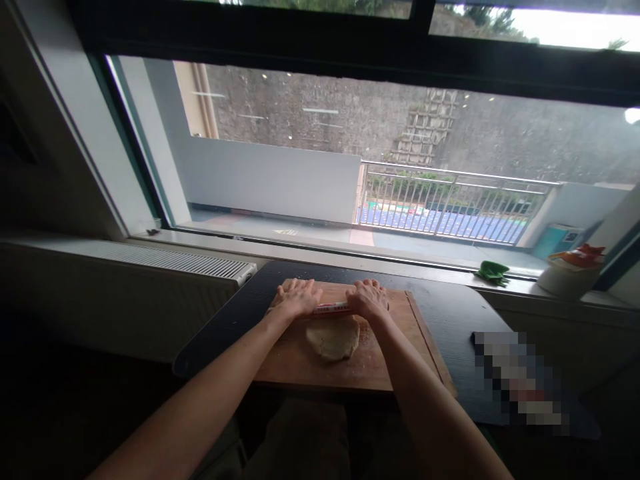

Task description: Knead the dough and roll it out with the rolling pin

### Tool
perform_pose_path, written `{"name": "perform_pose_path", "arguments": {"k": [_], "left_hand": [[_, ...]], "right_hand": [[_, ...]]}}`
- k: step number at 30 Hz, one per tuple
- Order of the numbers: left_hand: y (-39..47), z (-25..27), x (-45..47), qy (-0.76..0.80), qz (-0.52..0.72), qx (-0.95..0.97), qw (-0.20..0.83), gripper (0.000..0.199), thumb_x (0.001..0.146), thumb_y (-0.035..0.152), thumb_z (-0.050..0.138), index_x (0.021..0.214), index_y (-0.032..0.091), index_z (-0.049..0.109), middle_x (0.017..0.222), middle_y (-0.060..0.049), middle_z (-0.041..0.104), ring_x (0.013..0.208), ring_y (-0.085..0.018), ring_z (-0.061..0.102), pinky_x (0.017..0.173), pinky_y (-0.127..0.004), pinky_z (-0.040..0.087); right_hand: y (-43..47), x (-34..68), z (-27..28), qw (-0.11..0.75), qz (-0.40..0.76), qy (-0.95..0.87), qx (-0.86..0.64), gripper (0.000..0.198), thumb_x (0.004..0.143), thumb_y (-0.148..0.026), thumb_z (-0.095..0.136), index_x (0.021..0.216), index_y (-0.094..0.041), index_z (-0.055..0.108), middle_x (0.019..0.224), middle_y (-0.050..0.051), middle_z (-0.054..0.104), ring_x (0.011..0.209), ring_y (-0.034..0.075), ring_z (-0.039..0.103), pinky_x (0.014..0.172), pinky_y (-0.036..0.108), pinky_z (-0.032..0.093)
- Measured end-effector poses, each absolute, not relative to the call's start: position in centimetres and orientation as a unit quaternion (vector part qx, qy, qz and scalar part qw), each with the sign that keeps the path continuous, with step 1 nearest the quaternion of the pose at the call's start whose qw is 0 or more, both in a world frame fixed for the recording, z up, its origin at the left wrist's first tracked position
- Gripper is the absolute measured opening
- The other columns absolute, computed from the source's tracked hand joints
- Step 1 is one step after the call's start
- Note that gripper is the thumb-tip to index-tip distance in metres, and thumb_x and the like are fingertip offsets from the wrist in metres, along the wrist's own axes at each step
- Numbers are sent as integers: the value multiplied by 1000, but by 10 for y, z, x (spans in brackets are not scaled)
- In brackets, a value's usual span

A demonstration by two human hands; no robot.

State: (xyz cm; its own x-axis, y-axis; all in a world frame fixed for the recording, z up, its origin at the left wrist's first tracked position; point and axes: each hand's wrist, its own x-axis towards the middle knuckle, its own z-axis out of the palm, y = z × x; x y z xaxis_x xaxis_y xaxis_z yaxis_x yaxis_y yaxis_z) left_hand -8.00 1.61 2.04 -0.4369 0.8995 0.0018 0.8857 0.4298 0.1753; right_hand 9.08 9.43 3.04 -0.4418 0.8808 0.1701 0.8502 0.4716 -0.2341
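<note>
A flattened, uneven round of pale dough point(334, 337) lies on a wooden board point(325, 377). Across its far edge runs a rolling pin point(332, 308) with red and white printing, of which only the middle stretch shows. On the pin's left end rests my left hand point(296, 298), its fingers bent over and beyond it. My right hand point(369, 298) covers the other end in the same way, knuckles up. The palms hide both ends of the pin. Both forearms reach forward on either side of the dough.
The board lies on a dark table point(440, 313) against the window sill. A pixelated item point(520, 380) lies on the table's right side. On the sill are a green object point(493, 272) and a whitish pot-like container point(570, 273). A radiator point(200, 260) stands at left.
</note>
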Motion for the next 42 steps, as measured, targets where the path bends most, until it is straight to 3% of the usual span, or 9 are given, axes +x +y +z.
{"name": "perform_pose_path", "arguments": {"k": [5,10,17,21,29,37,42], "left_hand": [[-7,22,-58,843,79,533,9,63,87,52,15,140,23,32,147,-7,30,137,-31,17,106,-60,9],[-31,19,-41,830,93,548,-33,56,89,47,16,137,27,37,143,-6,38,136,-30,19,106,-61,5],[-25,22,-46,842,88,531,8,56,87,50,16,129,29,47,137,-6,46,131,-32,29,104,-63,13],[-4,21,-64,849,79,521,45,57,85,54,18,131,30,43,141,-4,41,132,-32,27,103,-63,17],[28,22,-92,856,46,514,45,63,82,61,21,128,26,47,137,-8,45,128,-31,34,102,-56,27],[8,23,-77,829,38,556,39,64,85,56,17,139,26,33,147,-7,30,135,-32,21,104,-62,16],[-17,19,-58,798,54,599,-15,58,88,49,15,138,26,34,148,-5,29,137,-30,16,106,-61,7]], "right_hand": [[79,104,22,153,52,-852,-498,37,86,-40,33,105,-23,61,115,9,56,110,25,43,92,38,29],[65,116,17,195,31,-853,-483,33,85,-38,36,101,-25,62,115,6,56,110,24,42,92,39,29],[69,109,23,165,23,-859,-485,35,86,-37,33,100,-24,62,113,7,57,109,24,41,92,38,28],[80,98,28,153,24,-867,-473,38,87,-38,31,103,-23,62,114,8,56,110,24,40,91,38,28],[98,85,28,133,48,-865,-482,38,86,-39,33,103,-21,62,113,10,57,109,26,42,88,38,32],[45,112,13,240,-17,-862,-446,42,93,-37,27,82,-21,64,95,7,61,96,20,47,92,37,26],[2,134,1,322,-63,-840,-432,31,92,-40,34,98,-22,58,105,7,58,101,22,46,96,38,23]]}}
